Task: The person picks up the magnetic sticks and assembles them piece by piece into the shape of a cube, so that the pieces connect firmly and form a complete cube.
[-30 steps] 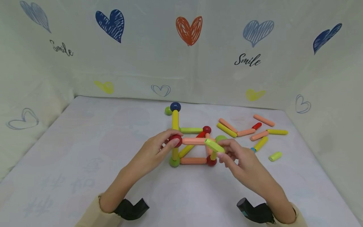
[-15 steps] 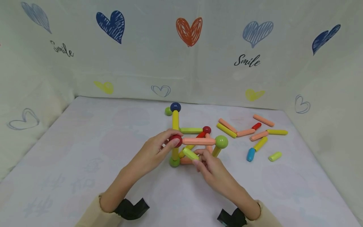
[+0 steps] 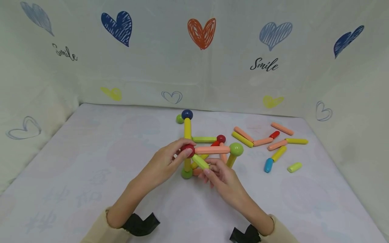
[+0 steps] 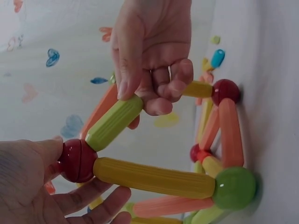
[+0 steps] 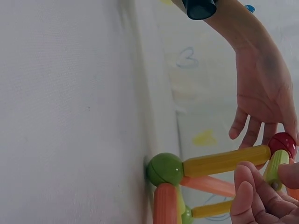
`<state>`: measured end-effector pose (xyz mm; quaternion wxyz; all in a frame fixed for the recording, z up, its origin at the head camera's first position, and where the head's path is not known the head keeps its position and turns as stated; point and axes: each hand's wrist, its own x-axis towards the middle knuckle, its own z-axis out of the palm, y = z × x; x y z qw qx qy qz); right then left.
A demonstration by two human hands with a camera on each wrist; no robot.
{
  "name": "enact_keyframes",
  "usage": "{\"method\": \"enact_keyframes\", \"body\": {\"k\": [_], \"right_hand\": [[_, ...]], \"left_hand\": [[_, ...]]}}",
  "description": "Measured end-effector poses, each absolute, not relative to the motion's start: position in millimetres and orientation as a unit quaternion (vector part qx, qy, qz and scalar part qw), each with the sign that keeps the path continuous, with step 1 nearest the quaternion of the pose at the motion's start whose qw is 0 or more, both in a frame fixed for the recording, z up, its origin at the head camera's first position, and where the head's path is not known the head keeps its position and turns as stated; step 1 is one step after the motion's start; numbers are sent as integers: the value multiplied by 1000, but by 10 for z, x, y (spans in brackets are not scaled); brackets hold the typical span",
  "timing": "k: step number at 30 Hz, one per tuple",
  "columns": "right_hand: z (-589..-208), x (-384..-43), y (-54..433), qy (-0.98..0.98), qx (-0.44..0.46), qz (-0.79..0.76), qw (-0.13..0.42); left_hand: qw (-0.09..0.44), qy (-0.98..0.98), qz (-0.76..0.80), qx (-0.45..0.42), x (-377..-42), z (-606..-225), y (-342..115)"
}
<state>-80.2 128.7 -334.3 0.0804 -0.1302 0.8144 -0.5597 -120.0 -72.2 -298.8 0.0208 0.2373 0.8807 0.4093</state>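
Note:
My left hand (image 3: pixel 165 165) grips a red ball (image 4: pixel 74 163) at an upper corner of a stick-and-ball frame, thumb and fingers on either side. Between thumb and fingers my right hand (image 3: pixel 226 180) pinches a short lime-green stick (image 4: pixel 114 123), its far end against that ball. From the red ball a yellow stick (image 4: pixel 156 177) drops to a green ball (image 4: pixel 236 188) on the table. A salmon stick (image 3: pixel 212 150) runs across to a raised green ball (image 3: pixel 236 149). The right hand partly hides the lower front salmon stick in the head view.
Loose sticks lie to the right: a blue one (image 3: pixel 268 165), a short lime-green one (image 3: pixel 294 167), several salmon and yellow ones. At the frame's back a dark blue ball (image 3: pixel 187 114) tops a yellow stick (image 3: pixel 187 128), with a green ball (image 3: pixel 180 118) beside it.
The right hand has carried the lime-green stick leftward from near the raised green ball, then tilted it up against the red ball. My left hand keeps its hold and place.

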Motion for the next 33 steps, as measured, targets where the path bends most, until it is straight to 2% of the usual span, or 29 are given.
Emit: {"method": "enact_keyframes", "body": {"k": [11, 19, 23, 26, 33], "right_hand": [[-3227, -819, 1408, 847, -144, -505, 81], [-2884, -780, 1717, 893, -186, -388, 132], [-2708, -755, 1987, 905, -202, -357, 111], [-2651, -768, 2184, 917, -201, -337, 75], [-2820, -1015, 2483, 946, -109, -306, 12]], "left_hand": [[20, 877, 414, 243, -1202, -2990, -736], [38, 876, 419, 236, -1200, -2980, -738], [39, 877, 418, 234, -1197, -2976, -731], [40, 877, 417, 234, -1196, -2978, -732], [45, 879, 415, 230, -1198, -2987, -734]]}}
